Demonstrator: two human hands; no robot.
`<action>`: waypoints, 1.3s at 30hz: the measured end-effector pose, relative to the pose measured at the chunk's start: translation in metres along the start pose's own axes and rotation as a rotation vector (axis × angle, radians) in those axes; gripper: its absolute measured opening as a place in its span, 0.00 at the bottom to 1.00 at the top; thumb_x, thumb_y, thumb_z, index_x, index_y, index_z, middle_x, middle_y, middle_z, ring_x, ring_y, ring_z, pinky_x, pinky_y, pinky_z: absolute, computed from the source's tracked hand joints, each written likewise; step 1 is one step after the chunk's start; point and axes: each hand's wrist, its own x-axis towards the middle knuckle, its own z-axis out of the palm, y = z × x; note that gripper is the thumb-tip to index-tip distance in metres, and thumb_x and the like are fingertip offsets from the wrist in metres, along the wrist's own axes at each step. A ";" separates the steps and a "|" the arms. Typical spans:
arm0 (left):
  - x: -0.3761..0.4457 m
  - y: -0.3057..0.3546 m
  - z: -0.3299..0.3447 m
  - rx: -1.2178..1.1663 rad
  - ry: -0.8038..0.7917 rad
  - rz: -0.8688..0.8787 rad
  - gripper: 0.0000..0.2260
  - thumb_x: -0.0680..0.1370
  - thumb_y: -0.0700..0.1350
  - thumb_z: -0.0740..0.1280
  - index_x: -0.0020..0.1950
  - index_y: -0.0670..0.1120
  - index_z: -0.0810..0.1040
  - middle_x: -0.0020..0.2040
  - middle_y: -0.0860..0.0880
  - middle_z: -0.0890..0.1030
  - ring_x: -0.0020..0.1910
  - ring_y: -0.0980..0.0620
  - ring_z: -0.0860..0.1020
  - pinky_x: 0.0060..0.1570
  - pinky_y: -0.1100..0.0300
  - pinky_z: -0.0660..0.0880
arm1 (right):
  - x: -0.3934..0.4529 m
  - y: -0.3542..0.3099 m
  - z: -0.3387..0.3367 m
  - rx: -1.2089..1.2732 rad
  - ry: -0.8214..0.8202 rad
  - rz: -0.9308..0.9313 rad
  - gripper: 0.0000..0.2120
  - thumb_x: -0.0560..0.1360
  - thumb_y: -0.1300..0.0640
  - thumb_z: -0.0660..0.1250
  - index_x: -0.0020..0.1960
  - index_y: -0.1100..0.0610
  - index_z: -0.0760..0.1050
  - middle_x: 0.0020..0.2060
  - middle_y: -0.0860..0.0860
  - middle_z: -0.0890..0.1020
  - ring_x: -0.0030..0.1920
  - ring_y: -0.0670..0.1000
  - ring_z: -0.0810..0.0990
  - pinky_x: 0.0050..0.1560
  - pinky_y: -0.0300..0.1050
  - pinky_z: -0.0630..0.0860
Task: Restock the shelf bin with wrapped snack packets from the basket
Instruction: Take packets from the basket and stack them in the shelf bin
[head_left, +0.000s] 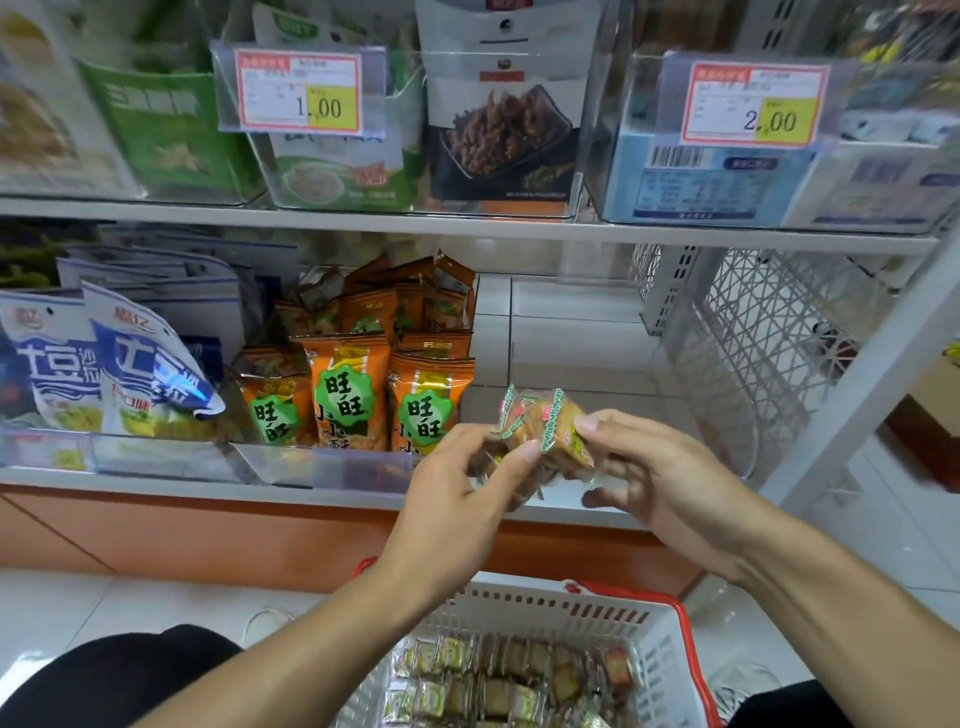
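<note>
Both hands hold a small bunch of clear-wrapped snack packets (540, 423) in front of the lower shelf. My left hand (457, 499) pinches the bunch from the left, and my right hand (654, 467) grips it from the right. Behind the packets stands a clear shelf bin (587, 332) with a bare white bottom. Below my arms sits a white basket (613, 618) with red handles, holding several more wrapped snack packets (498, 680).
To the left of the clear bin stand orange snack bags (348, 384) and blue-white bags (104, 364) in their own bins. A white wire rack (753, 343) and shelf post (852, 384) stand to the right. The upper shelf carries bins with price tags (298, 91).
</note>
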 end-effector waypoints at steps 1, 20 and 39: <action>0.001 0.001 0.001 -0.044 -0.003 -0.023 0.14 0.76 0.63 0.65 0.52 0.56 0.83 0.50 0.49 0.83 0.46 0.56 0.82 0.42 0.65 0.78 | 0.001 0.000 0.000 -0.058 0.031 -0.045 0.12 0.75 0.50 0.69 0.53 0.57 0.81 0.49 0.55 0.84 0.49 0.52 0.79 0.46 0.46 0.75; 0.019 0.002 0.013 -0.052 0.045 -0.066 0.09 0.82 0.54 0.67 0.48 0.50 0.82 0.47 0.43 0.82 0.44 0.45 0.82 0.37 0.55 0.82 | 0.002 0.006 0.017 0.294 0.268 0.049 0.10 0.77 0.50 0.69 0.49 0.54 0.87 0.44 0.53 0.86 0.42 0.51 0.81 0.34 0.42 0.74; 0.036 0.012 0.014 -0.316 0.020 -0.223 0.11 0.84 0.51 0.64 0.55 0.47 0.84 0.48 0.47 0.87 0.46 0.44 0.85 0.39 0.52 0.83 | 0.079 -0.020 -0.024 0.461 0.326 0.108 0.12 0.78 0.69 0.64 0.62 0.64 0.76 0.50 0.58 0.82 0.44 0.52 0.81 0.44 0.44 0.78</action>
